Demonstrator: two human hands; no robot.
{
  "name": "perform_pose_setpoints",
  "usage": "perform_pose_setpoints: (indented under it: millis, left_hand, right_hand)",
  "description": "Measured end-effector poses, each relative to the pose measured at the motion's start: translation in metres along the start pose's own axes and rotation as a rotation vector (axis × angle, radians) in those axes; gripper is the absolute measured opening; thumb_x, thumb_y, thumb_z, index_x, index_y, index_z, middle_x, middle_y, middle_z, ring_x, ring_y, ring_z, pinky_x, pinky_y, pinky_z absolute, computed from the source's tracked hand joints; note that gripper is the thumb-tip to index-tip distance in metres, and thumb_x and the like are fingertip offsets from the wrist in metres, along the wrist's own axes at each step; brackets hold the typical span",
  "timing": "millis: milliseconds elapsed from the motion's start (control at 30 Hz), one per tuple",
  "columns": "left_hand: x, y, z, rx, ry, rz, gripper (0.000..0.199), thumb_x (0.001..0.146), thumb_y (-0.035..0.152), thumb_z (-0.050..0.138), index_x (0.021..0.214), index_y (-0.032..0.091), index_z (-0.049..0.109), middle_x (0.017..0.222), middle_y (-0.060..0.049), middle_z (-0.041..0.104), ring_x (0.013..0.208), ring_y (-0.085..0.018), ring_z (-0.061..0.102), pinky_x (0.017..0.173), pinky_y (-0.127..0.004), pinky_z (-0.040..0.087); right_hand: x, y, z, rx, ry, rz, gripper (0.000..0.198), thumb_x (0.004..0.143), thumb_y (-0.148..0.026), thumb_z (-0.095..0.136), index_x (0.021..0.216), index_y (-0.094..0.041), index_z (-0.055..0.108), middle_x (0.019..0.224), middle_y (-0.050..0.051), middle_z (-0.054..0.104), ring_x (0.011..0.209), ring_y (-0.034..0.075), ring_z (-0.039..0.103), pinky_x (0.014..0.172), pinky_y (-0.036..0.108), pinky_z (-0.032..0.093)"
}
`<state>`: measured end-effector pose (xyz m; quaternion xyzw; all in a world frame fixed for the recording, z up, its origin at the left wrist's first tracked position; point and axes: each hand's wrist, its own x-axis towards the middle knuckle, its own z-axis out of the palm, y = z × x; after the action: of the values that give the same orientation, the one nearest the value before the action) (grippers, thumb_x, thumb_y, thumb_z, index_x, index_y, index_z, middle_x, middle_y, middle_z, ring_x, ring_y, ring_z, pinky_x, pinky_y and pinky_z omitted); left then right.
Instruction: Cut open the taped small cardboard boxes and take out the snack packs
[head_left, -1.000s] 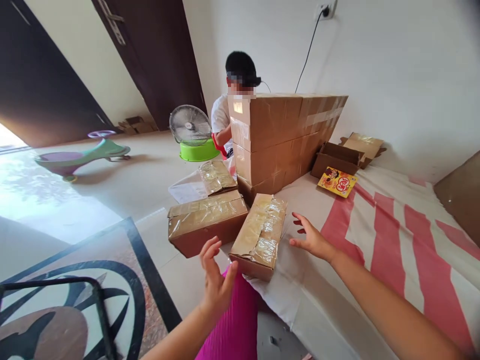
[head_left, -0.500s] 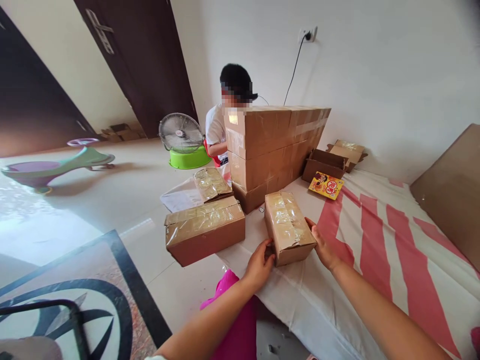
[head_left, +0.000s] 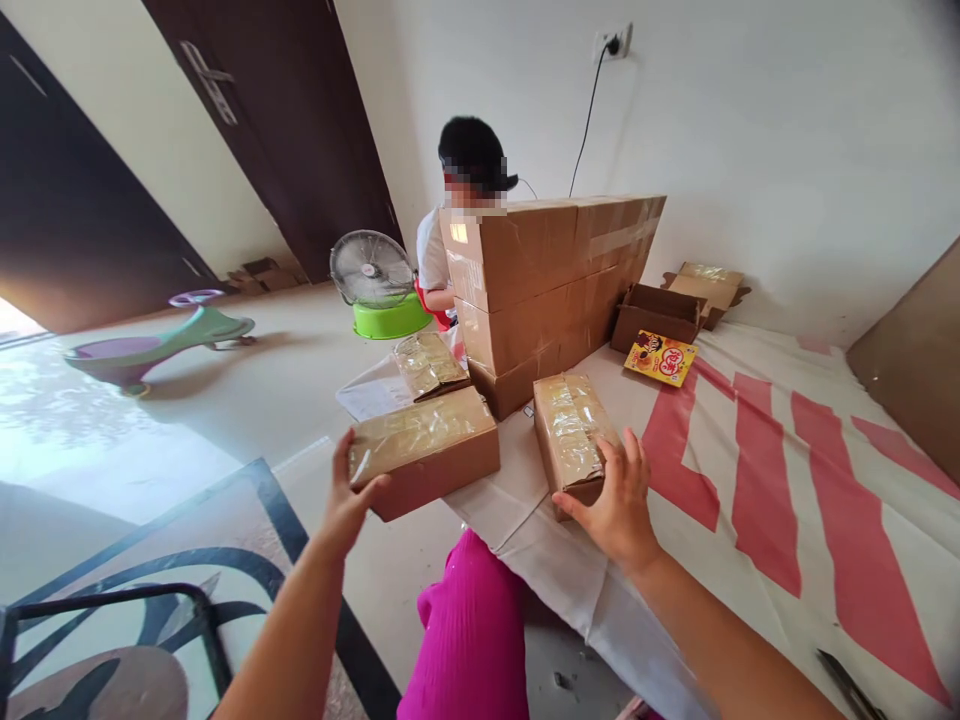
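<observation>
My left hand (head_left: 351, 492) grips the left end of a taped cardboard box (head_left: 450, 468), fingers along its end and thumb on the near side. That box juts past the table edge. My right hand (head_left: 616, 497) is on the near end of a second taped cardboard box (head_left: 553, 440), thumb at the front and fingers over the right edge. This second box lies on the cloth-covered table. Behind the left box sits a smaller taped box (head_left: 429, 366).
A stack of large cartons (head_left: 551, 255) stands at the back, with a person (head_left: 433, 250) behind it. To its right are an open carton (head_left: 654, 318) and a yellow printed box (head_left: 660, 358). A cutter-like tool (head_left: 849, 685) lies at the lower right. A fan (head_left: 371, 268) stands on the left.
My left hand has left the right box and moved left onto the other box's end. My right hand has shifted from the right box's side to its near end. The view has tilted slightly.
</observation>
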<state>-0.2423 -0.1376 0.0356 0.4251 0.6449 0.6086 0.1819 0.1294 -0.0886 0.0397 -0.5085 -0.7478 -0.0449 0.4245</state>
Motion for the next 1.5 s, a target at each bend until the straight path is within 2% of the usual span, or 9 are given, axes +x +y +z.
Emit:
perform_pose_setpoints:
  millis: [167, 267, 400, 533, 633, 900, 1233, 1367, 1500]
  left_hand:
    - [-0.053, 0.003, 0.063, 0.136, -0.195, 0.147, 0.09, 0.06, 0.057, 0.079, 0.137, 0.032, 0.04, 0.145, -0.01, 0.034, 0.126, -0.033, 0.046, 0.089, -0.046, 0.053]
    - [-0.052, 0.014, 0.08, 0.144, -0.251, 0.267, 0.076, 0.077, 0.065, 0.058, 0.141, 0.028, 0.037, 0.128, -0.011, 0.049, 0.105, -0.026, 0.058, 0.085, -0.045, 0.053]
    - [0.008, 0.047, 0.084, 0.429, 0.101, 0.294, 0.069, 0.083, 0.064, 0.051, 0.139, 0.024, 0.043, 0.131, -0.015, 0.049, 0.125, -0.034, 0.045, 0.102, -0.054, 0.039]
    - [0.075, 0.073, 0.108, 0.872, -0.109, 0.311, 0.067, 0.071, 0.062, 0.067, 0.127, 0.026, 0.059, 0.155, -0.013, 0.03, 0.144, -0.05, 0.006, 0.108, -0.067, 0.021]
    - [0.098, 0.069, 0.121, 0.978, -0.195, 0.205, 0.064, 0.072, 0.059, 0.065, 0.125, 0.023, 0.06, 0.149, -0.019, 0.04, 0.141, -0.054, 0.015, 0.103, -0.07, 0.025]
    - [0.098, 0.043, 0.051, 0.852, -0.347, 0.371, 0.035, 0.082, 0.042, 0.049, 0.099, 0.022, 0.072, 0.116, -0.008, 0.071, 0.122, -0.028, 0.054, 0.109, -0.043, 0.039]
    - [0.096, 0.018, -0.059, 0.603, -0.535, 0.497, 0.039, 0.077, 0.071, 0.053, 0.086, 0.04, 0.075, 0.103, 0.007, 0.076, 0.109, -0.025, 0.064, 0.099, -0.05, 0.049]
    - [0.087, 0.021, -0.068, 0.603, -0.554, 0.498, 0.043, 0.079, 0.073, 0.05, 0.066, 0.038, 0.071, 0.092, 0.01, 0.076, 0.105, -0.023, 0.065, 0.1, -0.047, 0.048]
    - [0.074, 0.031, -0.034, 0.639, -0.487, 0.46, 0.051, 0.069, 0.08, 0.053, 0.082, 0.035, 0.073, 0.102, 0.002, 0.074, 0.099, -0.026, 0.064, 0.096, -0.048, 0.047]
  right_hand:
    - [0.007, 0.028, -0.017, -0.038, 0.107, -0.035, 0.053, 0.075, -0.047, 0.067, 0.116, -0.017, 0.053, 0.124, 0.018, 0.053, 0.113, 0.034, 0.053, 0.096, 0.054, 0.046]
    - [-0.001, 0.058, -0.051, -0.108, 0.156, -0.012, 0.048, 0.076, -0.049, 0.065, 0.11, -0.017, 0.056, 0.114, 0.015, 0.058, 0.107, 0.033, 0.057, 0.094, 0.053, 0.046]
    - [-0.026, 0.085, -0.082, -0.188, 0.129, 0.024, 0.051, 0.077, -0.056, 0.062, 0.111, -0.018, 0.056, 0.114, 0.015, 0.058, 0.107, 0.034, 0.056, 0.094, 0.055, 0.045]
    - [-0.042, 0.084, -0.08, -0.205, 0.13, 0.023, 0.052, 0.081, -0.055, 0.059, 0.117, -0.018, 0.053, 0.122, 0.018, 0.055, 0.114, 0.037, 0.053, 0.097, 0.057, 0.041]
    - [-0.043, 0.081, -0.074, -0.21, 0.156, 0.018, 0.051, 0.082, -0.053, 0.058, 0.119, -0.018, 0.052, 0.123, 0.019, 0.054, 0.114, 0.038, 0.053, 0.096, 0.059, 0.04]
    - [-0.043, 0.084, -0.077, -0.17, 0.13, -0.006, 0.051, 0.083, -0.049, 0.057, 0.122, -0.017, 0.049, 0.125, 0.019, 0.051, 0.117, 0.037, 0.05, 0.098, 0.057, 0.039]
    - [-0.045, 0.08, -0.078, -0.129, 0.109, 0.039, 0.053, 0.08, -0.043, 0.063, 0.125, -0.022, 0.044, 0.128, 0.015, 0.047, 0.118, 0.035, 0.047, 0.101, 0.055, 0.038]
    - [-0.045, 0.079, -0.08, -0.125, 0.102, 0.045, 0.054, 0.08, -0.043, 0.064, 0.126, -0.021, 0.043, 0.129, 0.015, 0.046, 0.119, 0.034, 0.047, 0.101, 0.055, 0.037]
    - [-0.046, 0.079, -0.078, -0.12, 0.095, 0.059, 0.055, 0.079, -0.042, 0.064, 0.127, -0.022, 0.043, 0.129, 0.014, 0.046, 0.121, 0.034, 0.046, 0.103, 0.056, 0.036]
